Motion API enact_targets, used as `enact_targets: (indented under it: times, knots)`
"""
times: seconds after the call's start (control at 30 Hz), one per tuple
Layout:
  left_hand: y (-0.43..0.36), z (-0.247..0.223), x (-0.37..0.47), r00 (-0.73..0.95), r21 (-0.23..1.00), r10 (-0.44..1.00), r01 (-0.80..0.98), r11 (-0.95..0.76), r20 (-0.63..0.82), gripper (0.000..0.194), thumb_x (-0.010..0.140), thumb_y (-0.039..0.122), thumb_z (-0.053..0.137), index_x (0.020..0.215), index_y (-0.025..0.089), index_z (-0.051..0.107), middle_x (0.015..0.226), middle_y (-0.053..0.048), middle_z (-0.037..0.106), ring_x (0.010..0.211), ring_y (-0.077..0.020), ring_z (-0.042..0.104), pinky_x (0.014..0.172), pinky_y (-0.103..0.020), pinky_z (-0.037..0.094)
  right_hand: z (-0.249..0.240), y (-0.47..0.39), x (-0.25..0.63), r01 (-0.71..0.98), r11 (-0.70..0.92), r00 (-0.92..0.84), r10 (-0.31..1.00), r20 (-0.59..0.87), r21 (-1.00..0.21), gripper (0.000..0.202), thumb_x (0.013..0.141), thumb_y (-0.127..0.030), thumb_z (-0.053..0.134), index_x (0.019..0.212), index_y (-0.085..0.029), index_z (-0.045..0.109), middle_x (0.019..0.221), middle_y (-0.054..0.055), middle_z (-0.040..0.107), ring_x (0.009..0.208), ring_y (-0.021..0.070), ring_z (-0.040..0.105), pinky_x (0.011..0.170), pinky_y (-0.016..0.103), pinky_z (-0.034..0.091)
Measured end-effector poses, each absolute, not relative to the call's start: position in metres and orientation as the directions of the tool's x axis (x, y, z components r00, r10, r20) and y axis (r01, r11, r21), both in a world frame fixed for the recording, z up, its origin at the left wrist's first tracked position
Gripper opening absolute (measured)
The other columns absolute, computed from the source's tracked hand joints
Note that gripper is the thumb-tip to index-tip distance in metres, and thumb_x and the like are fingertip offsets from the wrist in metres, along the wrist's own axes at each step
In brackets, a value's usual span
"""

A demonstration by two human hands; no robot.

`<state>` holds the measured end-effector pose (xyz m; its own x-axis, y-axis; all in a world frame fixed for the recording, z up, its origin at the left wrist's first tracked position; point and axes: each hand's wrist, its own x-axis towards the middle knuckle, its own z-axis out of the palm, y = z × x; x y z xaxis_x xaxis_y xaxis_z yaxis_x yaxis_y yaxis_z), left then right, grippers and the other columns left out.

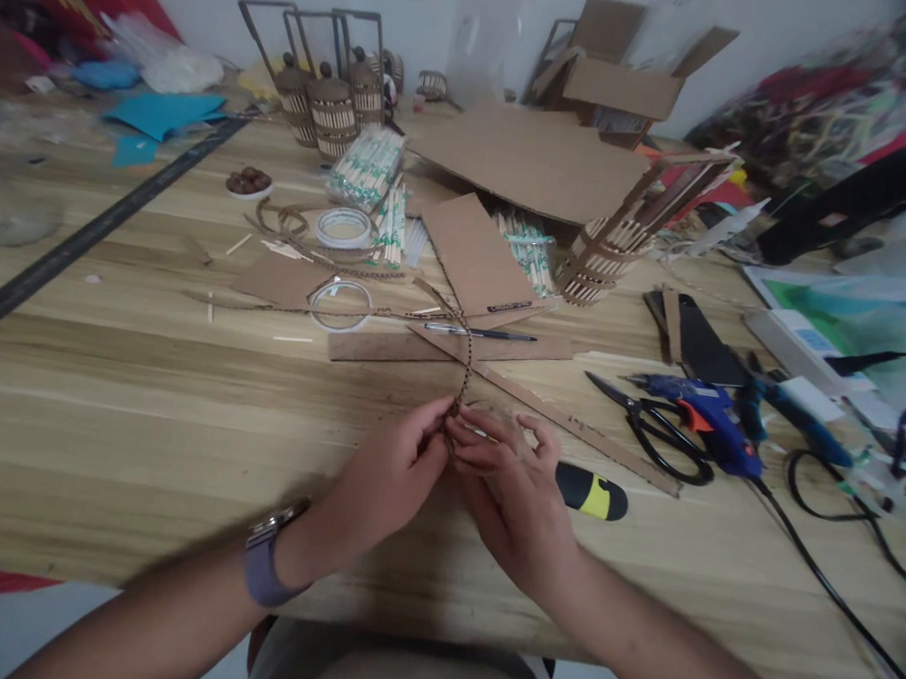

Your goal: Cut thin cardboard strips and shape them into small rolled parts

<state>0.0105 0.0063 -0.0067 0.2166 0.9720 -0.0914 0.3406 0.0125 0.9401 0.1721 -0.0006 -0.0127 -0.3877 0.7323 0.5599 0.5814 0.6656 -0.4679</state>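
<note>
Near the table's front edge, my left hand [398, 467] and my right hand [518, 482] meet, both closed on one end of a thin corrugated cardboard strip [467, 365]. From my fingertips the strip curves up and away, its ridged edge showing. The end between my fingers is mostly hidden. A black and yellow tool handle [596, 493] sticks out beside my right hand; the rest of that tool is covered by the hand. Just beyond lie a pen [490, 333] and flat cardboard strips [423, 348].
Scissors [663, 429] and a blue glue gun [709, 416] with a cord lie at right. Tape rolls [340, 306], a cardboard piece [476, 255] and packs of wooden sticks [366, 166] are farther back. Stick lanterns [332, 114] stand behind; another [603, 256] leans at right.
</note>
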Motion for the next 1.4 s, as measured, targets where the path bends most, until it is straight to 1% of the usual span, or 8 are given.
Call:
enact_targets:
  times: [0.17, 0.3, 0.43, 0.67, 0.87, 1.03, 1.2, 1.4]
  knots:
    - [0.0062, -0.0093, 0.0096, 0.18, 0.937, 0.978, 0.346, 0.04, -0.108, 0.045, 0.089, 0.014, 0.043, 0.132, 0.016, 0.056, 0.129, -0.008, 0.067, 0.117, -0.0219, 0.063, 0.101, -0.038, 0.049, -0.0086, -0.0015, 0.1724, 0.582, 0.663, -0.387, 0.735, 0.556, -0.472, 0.016, 0.092, -0.008, 0.051, 0.092, -0.024, 0.052, 0.105, 0.003, 0.076, 0.11, 0.0189, 0.068, 0.103, 0.04, 0.031]
    - [0.006, -0.0097, 0.0087, 0.212, 0.95, 0.975, 0.312, -0.004, -0.066, 0.044, 0.094, 0.018, 0.043, 0.137, 0.016, 0.053, 0.133, -0.008, 0.065, 0.121, -0.0207, 0.06, 0.103, -0.036, 0.048, -0.0074, -0.0011, 0.1754, 0.6, 0.65, -0.391, 0.747, 0.538, -0.466, 0.015, 0.093, -0.01, 0.049, 0.094, -0.025, 0.048, 0.108, 0.005, 0.076, 0.114, 0.0222, 0.066, 0.101, 0.044, 0.033]
    - [0.0056, -0.0089, 0.0099, 0.213, 0.941, 0.974, 0.338, -0.001, -0.075, 0.044, 0.097, 0.023, 0.042, 0.14, 0.017, 0.05, 0.136, -0.008, 0.062, 0.123, -0.021, 0.059, 0.104, -0.036, 0.047, -0.0096, -0.0018, 0.1759, 0.625, 0.641, -0.402, 0.754, 0.52, -0.446, 0.017, 0.095, -0.011, 0.045, 0.099, -0.027, 0.048, 0.111, 0.006, 0.075, 0.12, 0.024, 0.062, 0.103, 0.047, 0.031]
    - [0.0042, -0.0118, 0.011, 0.176, 0.909, 0.981, 0.416, -0.003, -0.078, 0.045, 0.094, 0.02, 0.04, 0.137, 0.015, 0.052, 0.134, -0.01, 0.063, 0.122, -0.024, 0.06, 0.103, -0.041, 0.048, -0.0105, -0.0016, 0.1711, 0.607, 0.653, -0.412, 0.746, 0.523, -0.453, 0.018, 0.093, -0.009, 0.046, 0.1, -0.026, 0.05, 0.11, 0.006, 0.075, 0.116, 0.0216, 0.065, 0.102, 0.043, 0.033]
    - [0.0043, -0.0097, 0.009, 0.191, 0.923, 0.979, 0.384, -0.005, -0.075, 0.046, 0.093, 0.017, 0.04, 0.137, 0.014, 0.053, 0.132, -0.01, 0.065, 0.121, -0.0224, 0.061, 0.103, -0.037, 0.048, -0.0082, -0.0021, 0.1733, 0.602, 0.664, -0.404, 0.732, 0.549, -0.442, 0.019, 0.092, -0.008, 0.046, 0.097, -0.026, 0.047, 0.106, 0.004, 0.076, 0.116, 0.0199, 0.065, 0.103, 0.04, 0.03]
    - [0.0052, -0.0115, 0.0086, 0.213, 0.944, 0.975, 0.329, -0.014, -0.059, 0.049, 0.096, 0.022, 0.04, 0.145, 0.017, 0.042, 0.14, -0.009, 0.059, 0.128, -0.0215, 0.056, 0.106, -0.037, 0.046, -0.0067, -0.0019, 0.1744, 0.614, 0.674, -0.419, 0.72, 0.554, -0.412, 0.02, 0.09, -0.007, 0.046, 0.098, -0.025, 0.048, 0.111, 0.007, 0.075, 0.12, 0.022, 0.062, 0.103, 0.042, 0.029]
    - [0.0041, -0.0122, 0.0089, 0.179, 0.941, 0.981, 0.339, 0.009, -0.074, 0.056, 0.095, 0.019, 0.039, 0.15, 0.015, 0.031, 0.144, -0.013, 0.054, 0.13, -0.0222, 0.054, 0.109, -0.04, 0.043, -0.0069, -0.0027, 0.1706, 0.59, 0.69, -0.434, 0.709, 0.556, -0.419, 0.029, 0.088, -0.003, 0.045, 0.107, -0.025, 0.049, 0.106, 0.005, 0.076, 0.12, 0.0202, 0.062, 0.106, 0.04, 0.026]
    - [0.005, -0.0116, 0.0073, 0.191, 0.945, 0.977, 0.327, 0.03, -0.097, 0.058, 0.094, 0.016, 0.04, 0.151, 0.016, 0.028, 0.127, -0.012, 0.068, 0.115, -0.0228, 0.064, 0.103, -0.043, 0.047, -0.0071, -0.0034, 0.1727, 0.59, 0.686, -0.439, 0.715, 0.544, -0.427, 0.022, 0.089, -0.005, 0.045, 0.098, -0.025, 0.046, 0.105, 0.005, 0.077, 0.119, 0.0203, 0.063, 0.107, 0.04, 0.027]
